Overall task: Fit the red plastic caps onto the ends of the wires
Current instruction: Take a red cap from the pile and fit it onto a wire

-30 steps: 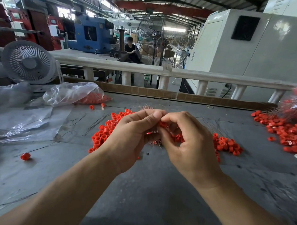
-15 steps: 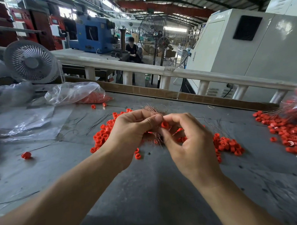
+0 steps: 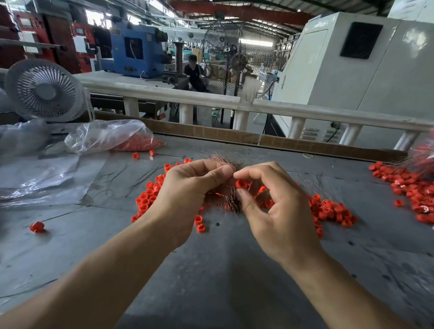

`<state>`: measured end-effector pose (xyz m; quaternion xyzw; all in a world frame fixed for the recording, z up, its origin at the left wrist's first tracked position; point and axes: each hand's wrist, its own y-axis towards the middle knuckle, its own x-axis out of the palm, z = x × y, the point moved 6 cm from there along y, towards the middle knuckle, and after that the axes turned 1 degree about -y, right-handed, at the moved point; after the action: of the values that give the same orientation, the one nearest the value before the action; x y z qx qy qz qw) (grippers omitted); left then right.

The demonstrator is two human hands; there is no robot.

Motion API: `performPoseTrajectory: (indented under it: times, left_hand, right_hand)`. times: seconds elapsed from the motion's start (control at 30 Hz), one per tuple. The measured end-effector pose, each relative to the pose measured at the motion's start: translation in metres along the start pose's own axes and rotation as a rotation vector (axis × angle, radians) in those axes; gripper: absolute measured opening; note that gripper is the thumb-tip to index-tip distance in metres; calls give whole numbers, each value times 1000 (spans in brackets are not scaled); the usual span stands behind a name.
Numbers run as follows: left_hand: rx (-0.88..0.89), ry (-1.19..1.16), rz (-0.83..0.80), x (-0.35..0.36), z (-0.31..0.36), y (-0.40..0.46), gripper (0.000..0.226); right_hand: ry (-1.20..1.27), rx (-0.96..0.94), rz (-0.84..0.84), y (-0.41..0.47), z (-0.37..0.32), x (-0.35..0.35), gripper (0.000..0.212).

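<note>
My left hand (image 3: pixel 187 193) grips a bundle of thin copper-coloured wires (image 3: pixel 228 200); their tips fan out above and below the fist. My right hand (image 3: pixel 275 206) pinches one red plastic cap (image 3: pixel 241 183) between thumb and forefinger, right beside the left thumb tip. Both hands hover over the middle of the grey table (image 3: pixel 216 276). Loose red caps lie in a pile left of the hands (image 3: pixel 147 197) and another to the right (image 3: pixel 329 209).
A large heap of red caps with capped wires (image 3: pixel 421 192) lies at the right edge. A clear plastic bag of caps (image 3: pixel 110 136) and a white fan (image 3: pixel 43 89) sit at back left. Thin dark wires (image 3: pixel 137 177) lie loose. A single cap (image 3: pixel 37 227) lies apart at left.
Both hands have risen slightly off the pile. The right fingers have opened out, so the red cap between thumb and forefinger now shows clearly beside the left thumb.
</note>
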<state>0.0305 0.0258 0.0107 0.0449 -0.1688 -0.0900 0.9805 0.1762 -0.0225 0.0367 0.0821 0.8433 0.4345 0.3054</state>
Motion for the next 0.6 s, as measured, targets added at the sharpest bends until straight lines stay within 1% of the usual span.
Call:
performPoseTrajectory:
  times: [0.2,0.3,0.4,0.6]
  left_hand:
    - [-33,26,17,0,0,-1,30]
    - [-38,15,22,-1,0,-1,27]
    - [-3,12,40,-5,2,1,21]
    - [44,28,109,-13,4,4,22]
  right_hand:
    - [12,-40,-34,1,-2,0,20]
    - [-19,-41,-49,0,-2,0,22]
    - [-35,-23,-52,-1,0,1,24]
    - [-48,27,-46,-3,5,0,22]
